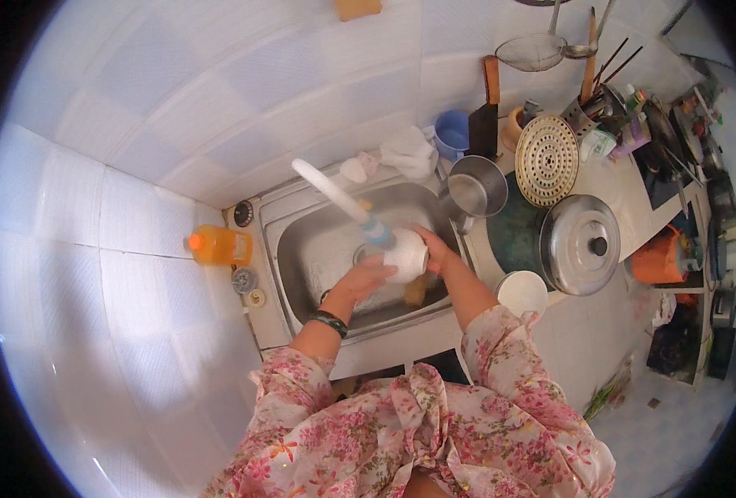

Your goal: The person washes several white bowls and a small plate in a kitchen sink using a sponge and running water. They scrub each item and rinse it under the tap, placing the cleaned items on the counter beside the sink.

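Observation:
A white bowl (pixel 410 256), tilted on its side, is held over the stainless steel sink (pixel 318 274). My right hand (pixel 431 250) grips it around the base side. At the opposite side my left hand (pixel 366 277), somewhat blurred, has its fingers against the bowl. Directly above the bowl hangs the blue end of a white faucet spout (pixel 333 192); whether water runs is hard to tell. A yellow-brown sponge-like piece (pixel 415 291) lies in the sink below the bowl, partly hidden.
An orange liquid bottle (pixel 221 245) lies left of the sink. To the right are a metal pot (pixel 477 187), a cleaver (pixel 485 127), a perforated steamer plate (pixel 547 160), a pot lid (pixel 579 244) and a white bowl (pixel 522 294) by the counter's front edge. White cloth (pixel 408 152) sits behind the sink.

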The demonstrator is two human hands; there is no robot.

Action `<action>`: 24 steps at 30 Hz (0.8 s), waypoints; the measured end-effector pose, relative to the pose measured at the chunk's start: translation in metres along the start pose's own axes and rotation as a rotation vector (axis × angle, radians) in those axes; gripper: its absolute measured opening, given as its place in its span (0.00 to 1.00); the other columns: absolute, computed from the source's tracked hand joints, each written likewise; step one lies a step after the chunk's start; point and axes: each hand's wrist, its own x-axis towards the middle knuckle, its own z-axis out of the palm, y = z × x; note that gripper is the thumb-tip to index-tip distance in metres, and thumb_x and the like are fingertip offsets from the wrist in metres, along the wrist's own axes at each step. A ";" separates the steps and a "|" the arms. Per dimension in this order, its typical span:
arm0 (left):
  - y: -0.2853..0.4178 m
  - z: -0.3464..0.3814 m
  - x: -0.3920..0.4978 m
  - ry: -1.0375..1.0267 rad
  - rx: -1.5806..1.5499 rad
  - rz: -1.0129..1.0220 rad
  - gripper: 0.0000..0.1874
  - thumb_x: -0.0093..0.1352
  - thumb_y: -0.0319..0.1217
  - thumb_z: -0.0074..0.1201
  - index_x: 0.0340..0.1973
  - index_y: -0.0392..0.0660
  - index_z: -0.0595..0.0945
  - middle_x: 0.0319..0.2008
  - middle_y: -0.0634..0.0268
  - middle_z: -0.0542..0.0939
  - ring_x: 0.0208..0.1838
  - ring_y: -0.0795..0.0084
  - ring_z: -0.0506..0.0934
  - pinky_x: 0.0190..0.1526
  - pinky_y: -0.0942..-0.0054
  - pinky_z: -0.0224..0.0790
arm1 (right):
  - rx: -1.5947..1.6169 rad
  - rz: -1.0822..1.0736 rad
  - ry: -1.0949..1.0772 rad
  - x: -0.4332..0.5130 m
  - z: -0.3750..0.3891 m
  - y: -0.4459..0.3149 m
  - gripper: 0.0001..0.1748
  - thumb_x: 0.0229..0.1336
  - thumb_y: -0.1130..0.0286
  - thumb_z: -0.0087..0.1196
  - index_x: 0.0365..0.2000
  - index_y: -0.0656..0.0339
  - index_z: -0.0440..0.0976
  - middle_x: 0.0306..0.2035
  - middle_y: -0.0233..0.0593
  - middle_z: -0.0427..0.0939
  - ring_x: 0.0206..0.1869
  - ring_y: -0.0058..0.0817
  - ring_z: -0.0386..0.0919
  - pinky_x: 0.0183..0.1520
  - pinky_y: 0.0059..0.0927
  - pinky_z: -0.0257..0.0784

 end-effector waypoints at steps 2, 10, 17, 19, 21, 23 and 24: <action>-0.006 0.002 0.009 -0.003 -0.022 0.040 0.21 0.68 0.28 0.53 0.56 0.40 0.73 0.53 0.66 0.76 0.57 0.72 0.72 0.60 0.70 0.61 | 0.283 -0.148 -0.015 -0.003 -0.006 0.023 0.27 0.66 0.50 0.38 0.54 0.60 0.70 0.54 0.42 0.74 0.54 0.39 0.74 0.58 0.44 0.68; -0.031 0.019 0.046 0.324 0.990 0.242 0.19 0.68 0.29 0.50 0.55 0.44 0.75 0.43 0.58 0.81 0.47 0.65 0.79 0.50 0.65 0.69 | 0.628 -0.476 -0.369 0.047 -0.018 0.107 0.30 0.64 0.42 0.38 0.55 0.53 0.67 0.51 0.36 0.73 0.54 0.36 0.72 0.57 0.42 0.68; 0.005 0.058 0.003 0.178 1.657 -0.049 0.20 0.65 0.32 0.46 0.53 0.48 0.76 0.44 0.53 0.80 0.47 0.50 0.77 0.47 0.53 0.69 | 0.159 -0.337 0.073 0.005 -0.015 0.063 0.31 0.60 0.52 0.53 0.58 0.55 0.63 0.53 0.38 0.72 0.51 0.35 0.75 0.52 0.41 0.72; 0.006 0.064 -0.003 0.080 1.676 -0.055 0.21 0.65 0.31 0.47 0.55 0.47 0.74 0.48 0.52 0.79 0.50 0.50 0.76 0.49 0.53 0.68 | -0.138 -0.327 0.179 -0.004 -0.014 0.055 0.30 0.60 0.53 0.54 0.57 0.56 0.63 0.52 0.39 0.73 0.50 0.34 0.76 0.51 0.40 0.73; 0.006 0.062 -0.005 0.013 1.778 0.504 0.26 0.63 0.30 0.50 0.59 0.45 0.70 0.49 0.52 0.77 0.53 0.52 0.75 0.53 0.55 0.65 | -0.096 -0.240 0.143 -0.009 -0.017 0.049 0.28 0.59 0.56 0.55 0.56 0.57 0.64 0.51 0.40 0.74 0.50 0.33 0.76 0.50 0.38 0.74; 0.007 0.054 -0.004 -0.051 1.845 0.688 0.30 0.62 0.30 0.52 0.61 0.43 0.66 0.51 0.53 0.76 0.56 0.55 0.73 0.57 0.57 0.63 | -0.074 -0.165 0.094 -0.011 -0.019 0.045 0.28 0.59 0.58 0.56 0.56 0.59 0.64 0.51 0.41 0.73 0.50 0.33 0.75 0.50 0.37 0.74; 0.010 0.048 -0.004 -0.076 1.876 0.592 0.32 0.61 0.30 0.53 0.61 0.41 0.65 0.53 0.54 0.74 0.58 0.56 0.71 0.59 0.58 0.61 | -0.076 -0.133 0.056 -0.012 -0.020 0.043 0.29 0.59 0.59 0.57 0.56 0.60 0.64 0.51 0.41 0.73 0.50 0.33 0.75 0.52 0.37 0.73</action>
